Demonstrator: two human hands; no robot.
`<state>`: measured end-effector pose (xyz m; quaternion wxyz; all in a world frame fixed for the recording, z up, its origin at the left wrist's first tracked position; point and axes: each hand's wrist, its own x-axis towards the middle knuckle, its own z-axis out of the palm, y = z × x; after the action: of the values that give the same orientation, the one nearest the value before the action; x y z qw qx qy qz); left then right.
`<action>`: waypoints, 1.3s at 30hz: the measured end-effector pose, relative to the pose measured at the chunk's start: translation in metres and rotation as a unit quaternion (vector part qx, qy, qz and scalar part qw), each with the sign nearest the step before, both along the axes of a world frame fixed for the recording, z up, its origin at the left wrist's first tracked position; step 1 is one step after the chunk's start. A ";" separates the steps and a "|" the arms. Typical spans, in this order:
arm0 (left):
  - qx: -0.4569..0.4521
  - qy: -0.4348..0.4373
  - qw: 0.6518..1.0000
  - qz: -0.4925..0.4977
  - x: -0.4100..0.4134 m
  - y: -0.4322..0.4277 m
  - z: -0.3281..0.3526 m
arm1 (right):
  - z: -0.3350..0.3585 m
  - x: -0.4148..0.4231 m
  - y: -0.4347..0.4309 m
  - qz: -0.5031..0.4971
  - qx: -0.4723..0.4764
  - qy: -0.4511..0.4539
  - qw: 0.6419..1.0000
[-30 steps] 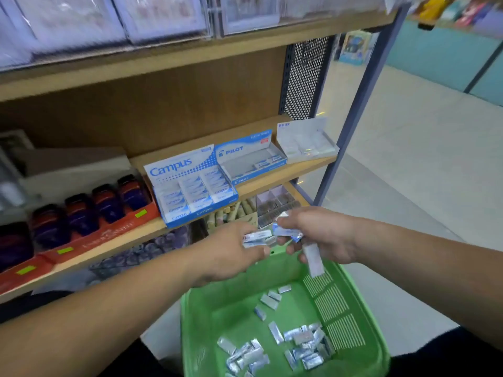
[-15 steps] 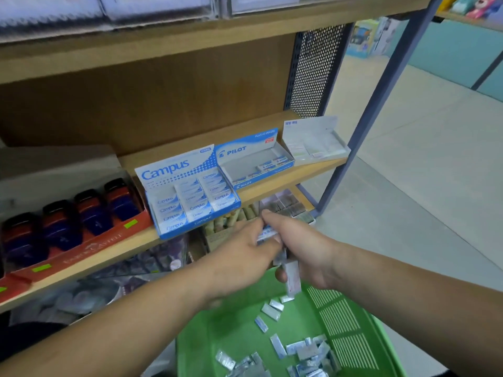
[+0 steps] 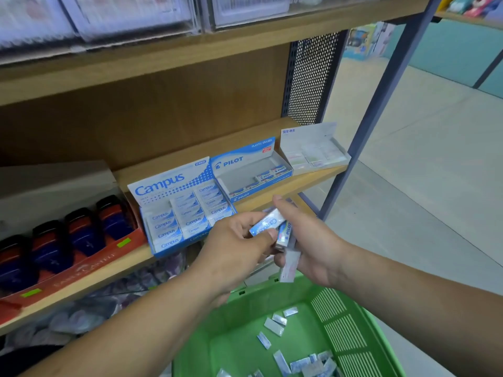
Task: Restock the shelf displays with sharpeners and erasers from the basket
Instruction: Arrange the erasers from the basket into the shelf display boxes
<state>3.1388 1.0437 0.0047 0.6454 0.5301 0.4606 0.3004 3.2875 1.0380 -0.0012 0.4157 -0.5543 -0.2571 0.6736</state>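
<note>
My left hand pinches a blue-and-white Campus eraser between thumb and fingers, just in front of the shelf edge. My right hand holds a bundle of several wrapped erasers, one hanging down over the green basket. Loose wrapped erasers lie on the basket floor. On the shelf stand a nearly full Campus eraser display box, a mostly empty Pilot eraser box and a white eraser box. Dark blue and red sharpeners sit in a red tray at left.
A wooden shelf with clear bins runs overhead. A grey steel upright and a perforated side panel bound the shelf on the right, with open floor beyond. A lower shelf holds packaged goods.
Both hands have risen from over the basket toward the shelf edge. My left hand has drawn one Campus eraser out of the bundle in my right hand.
</note>
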 end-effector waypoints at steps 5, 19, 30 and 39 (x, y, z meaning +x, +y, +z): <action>0.024 0.059 0.998 -0.018 -0.009 0.009 -0.004 | -0.004 0.000 0.004 -0.017 0.039 -0.056 0.998; 0.003 0.090 0.996 -0.014 -0.048 0.033 0.009 | 0.003 -0.013 0.025 0.034 0.041 0.001 0.999; 0.163 0.352 0.915 0.110 -0.131 0.119 0.015 | 0.001 -0.072 0.080 0.119 0.112 -0.249 0.955; 0.281 0.546 0.786 0.072 -0.151 0.142 -0.011 | -0.017 -0.072 0.117 0.124 0.162 -0.320 0.925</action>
<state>2.9874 1.1852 -0.0067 0.0848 0.7289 0.6682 0.1222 3.2150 1.1551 -0.0179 0.3082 -0.6293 -0.5490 0.4556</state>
